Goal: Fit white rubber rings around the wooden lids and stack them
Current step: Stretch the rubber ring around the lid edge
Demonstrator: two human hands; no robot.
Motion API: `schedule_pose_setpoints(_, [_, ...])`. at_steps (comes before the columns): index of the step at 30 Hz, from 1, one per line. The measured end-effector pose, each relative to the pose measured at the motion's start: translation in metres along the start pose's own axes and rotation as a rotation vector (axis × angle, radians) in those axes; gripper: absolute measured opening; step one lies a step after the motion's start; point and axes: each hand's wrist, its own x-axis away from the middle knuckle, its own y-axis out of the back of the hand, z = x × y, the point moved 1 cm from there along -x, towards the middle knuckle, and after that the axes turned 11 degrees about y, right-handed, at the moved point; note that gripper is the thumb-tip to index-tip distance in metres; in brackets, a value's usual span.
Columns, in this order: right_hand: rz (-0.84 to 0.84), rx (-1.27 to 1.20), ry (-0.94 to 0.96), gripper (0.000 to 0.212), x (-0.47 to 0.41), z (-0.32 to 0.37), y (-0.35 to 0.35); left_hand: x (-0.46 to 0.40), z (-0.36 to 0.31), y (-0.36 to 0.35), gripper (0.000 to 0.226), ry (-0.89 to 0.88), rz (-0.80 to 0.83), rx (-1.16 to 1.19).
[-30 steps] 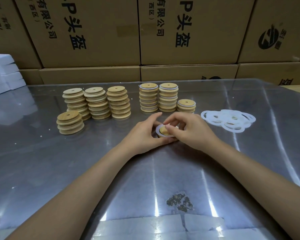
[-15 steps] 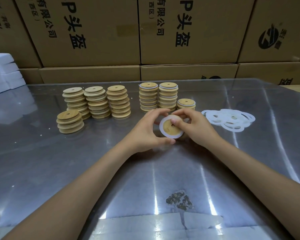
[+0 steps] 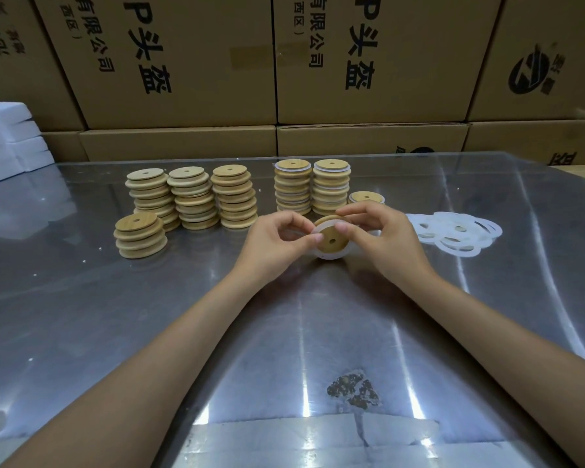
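Both hands meet over the middle of the shiny surface [image 3: 115,315], holding one wooden lid [image 3: 331,238] tilted up toward the camera, its small centre hole showing. A white rubber ring [image 3: 328,255] sits around the lid's edge. The left hand [image 3: 277,246] pinches the lid's left rim between thumb and fingertips; the right hand [image 3: 382,238] grips the right rim, thumb on the wooden face and fingers curled behind.

Farther back on the left stand bare lid stacks [image 3: 190,197], three tall and one short one nearer. To the right of them, just beyond the hands, are ringed lid stacks [image 3: 311,187], two tall, with a low ringed pile [image 3: 365,197] beside them. Loose white rings [image 3: 453,233] lie in a flat heap on the right of the surface.

Cardboard boxes [image 3: 183,62] line the far wall, printed in black with "P头盔" and smaller "有限公司" and "(西区)"; a round swirl logo [image 3: 529,74] marks the box at far right. White foam blocks [image 3: 4,136] sit at the far left. A dark chipped patch [image 3: 352,390] shows on the near surface.
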Motion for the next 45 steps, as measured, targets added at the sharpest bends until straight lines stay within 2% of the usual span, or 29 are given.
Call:
schedule_pose_setpoints(5, [-0.03,-0.004,-0.018,0.013,0.0,-0.002,0.0,0.002,-0.003,0.0,0.007,0.035,-0.011,0.037])
schedule_pose_setpoints(13, [-0.081,-0.108,-0.097,0.011,-0.001,-0.006,0.0,0.004,-0.006,0.001,0.012,0.097,-0.02,0.051])
schedule_pose_setpoints(21, [-0.018,-0.056,-0.177,0.016,-0.002,-0.008,-0.003,0.003,-0.005,0.007,0.005,0.209,-0.038,0.077])
schedule_pose_setpoints(31, [-0.021,-0.111,-0.183,0.013,-0.005,-0.005,0.001,0.005,-0.01,0.006,0.006,0.239,0.045,0.179])
schedule_pose_setpoints(45, [-0.043,-0.148,-0.219,0.015,-0.005,-0.002,0.001,0.008,-0.012,0.005,0.003,0.277,0.038,0.22])
